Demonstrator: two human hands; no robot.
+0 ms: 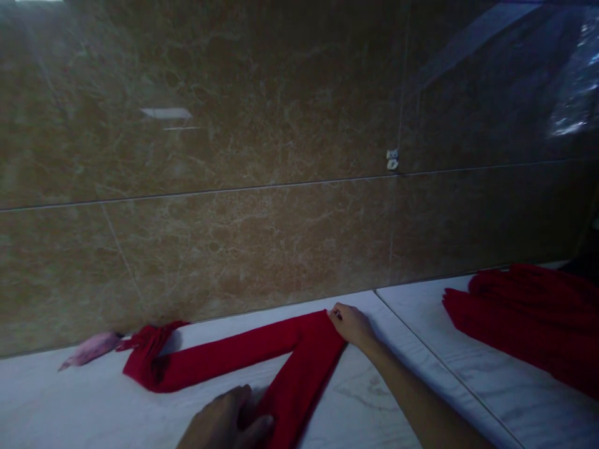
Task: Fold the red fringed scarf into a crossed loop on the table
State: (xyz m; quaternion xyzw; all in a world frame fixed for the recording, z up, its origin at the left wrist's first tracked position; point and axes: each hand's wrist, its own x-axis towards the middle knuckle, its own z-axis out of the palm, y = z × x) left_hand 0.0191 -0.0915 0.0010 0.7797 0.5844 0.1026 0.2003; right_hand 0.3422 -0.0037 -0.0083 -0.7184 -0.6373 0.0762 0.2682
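A long red scarf (229, 355) lies on the pale surface, bent back on itself in a sharp V. Its left end is bunched up, with what looks like fringe. At the V's far corner my right hand (353, 324) pinches the fabric between thumb and fingers. My left hand (222, 418) is at the near strip, close to the bottom edge of the view. Its thumb rests at the scarf's left edge and stands apart from the curved fingers. The scarf's near end runs out of view.
More red fabric (524, 318) is heaped at the right. A small pink cloth-like thing (93, 349) lies far left against the brown marbled wall (262, 237). White fittings (392, 159) sit on that wall. A seam (435, 355) crosses the white wood-grained surface (369, 393).
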